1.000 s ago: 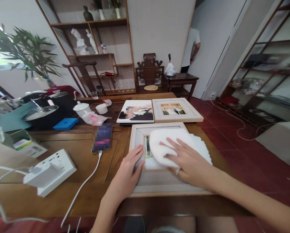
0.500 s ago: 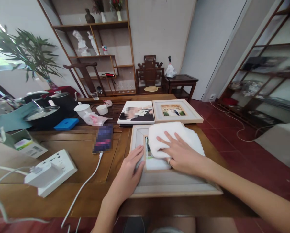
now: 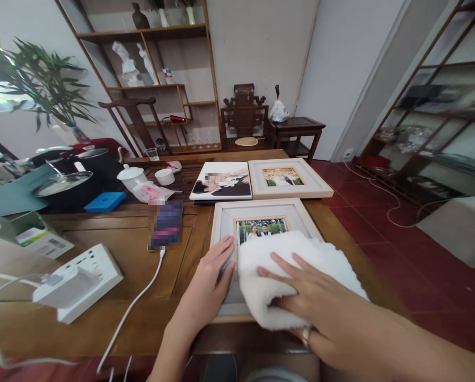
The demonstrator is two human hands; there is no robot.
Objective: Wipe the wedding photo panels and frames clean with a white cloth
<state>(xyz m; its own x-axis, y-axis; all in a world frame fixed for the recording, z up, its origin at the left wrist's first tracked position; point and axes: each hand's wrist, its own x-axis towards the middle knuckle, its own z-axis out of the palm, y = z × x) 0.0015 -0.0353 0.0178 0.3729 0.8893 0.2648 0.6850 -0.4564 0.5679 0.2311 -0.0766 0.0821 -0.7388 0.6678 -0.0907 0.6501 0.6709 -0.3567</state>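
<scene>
A light wooden picture frame (image 3: 224,218) lies flat near the table's front edge, with a small photo (image 3: 275,227) of two people set in its pale mat. My left hand (image 3: 211,276) rests along the frame's left side, fingers stretched out flat. Over the lower and right part of the frame spreads a fluffy white cloth (image 3: 255,265). My right hand (image 3: 309,297), wearing a ring, holds that cloth from above with its fingers spread on it. The cloth hides the photo's lower part and the frame's lower right corner.
Behind lie a second picture frame (image 3: 320,185) and a white-edged photo panel (image 3: 221,183). To the left are a phone (image 3: 166,225) on a cable, a white power strip (image 3: 96,276), a blue box (image 3: 105,201), a lidded white pot (image 3: 131,175) and dark pans (image 3: 68,191).
My right hand has drawn the white cloth toward me, down over the frame's lower edge, uncovering the photo's upper part. My left hand has stayed on the frame's left side.
</scene>
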